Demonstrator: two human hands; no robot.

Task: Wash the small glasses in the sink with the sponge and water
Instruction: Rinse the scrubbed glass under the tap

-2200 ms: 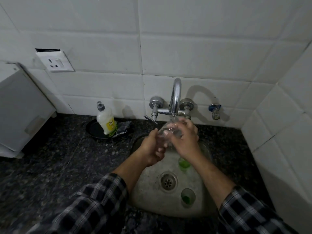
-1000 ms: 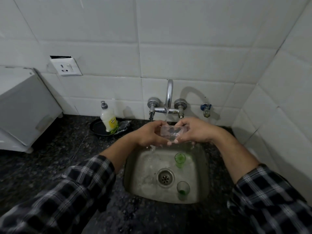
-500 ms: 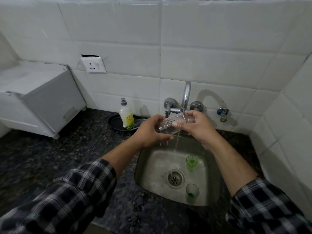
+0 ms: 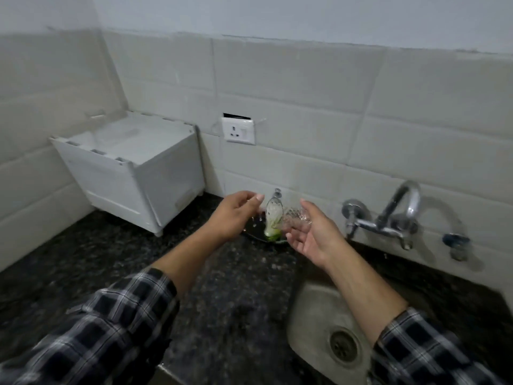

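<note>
white tiled wall behind a dark speckled stone counter [image 4: 230, 307]. two hands: left hand [image 4: 231, 215] at 10 o'clock of centre, fingers loosely curled, holding nothing; right hand [image 4: 311, 232] palm up, one small clear glass [image 4: 294, 215] on its half-open fingers. one steel sink [image 4: 308, 315] at 5 o'clock; one soap bottle [image 4: 273, 218] between the hands; one chrome tap [image 4: 394, 212] at 3 o'clock.

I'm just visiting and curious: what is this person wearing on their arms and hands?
Both arms wear a dark checked shirt with pale lines, the left sleeve and right sleeve pushed up to leave the forearms bare. The left hand and right hand are bare: no gloves, and no rings or watch that I can see.
</note>
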